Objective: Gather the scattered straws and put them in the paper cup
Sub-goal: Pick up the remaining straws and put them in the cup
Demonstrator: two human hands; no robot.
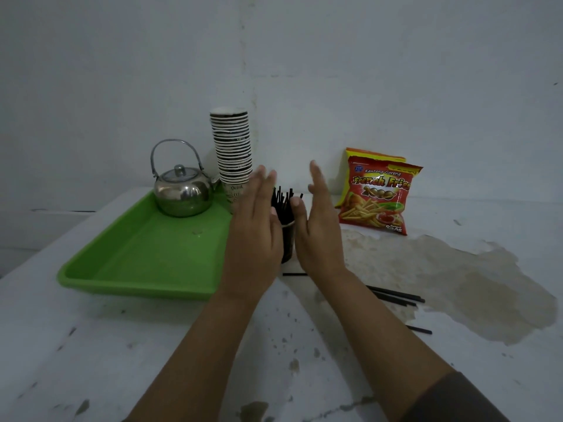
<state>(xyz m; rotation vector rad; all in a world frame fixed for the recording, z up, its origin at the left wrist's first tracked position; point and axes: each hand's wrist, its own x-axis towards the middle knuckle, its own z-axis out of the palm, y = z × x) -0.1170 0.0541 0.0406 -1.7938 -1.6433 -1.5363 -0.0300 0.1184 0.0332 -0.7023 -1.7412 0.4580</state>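
A dark paper cup (288, 242) stands on the white table, with several black straws (283, 202) sticking up out of it. My left hand (256, 229) is flat and open just left of the cup, hiding part of its side. My right hand (316, 226) is open just right of the cup, fingers pointing up. Neither hand holds anything. Black straws (396, 295) lie loose on the table beside my right forearm, one more (422, 329) lies nearer me, and a short piece of another (294, 274) shows in front of the cup.
A green tray (137, 260) on the left carries a steel kettle (182, 190). A tall stack of paper cups (233, 150) stands behind my left hand. Two red snack bags (377, 196) lean on the wall at the right. A brown stain (472, 287) marks the table.
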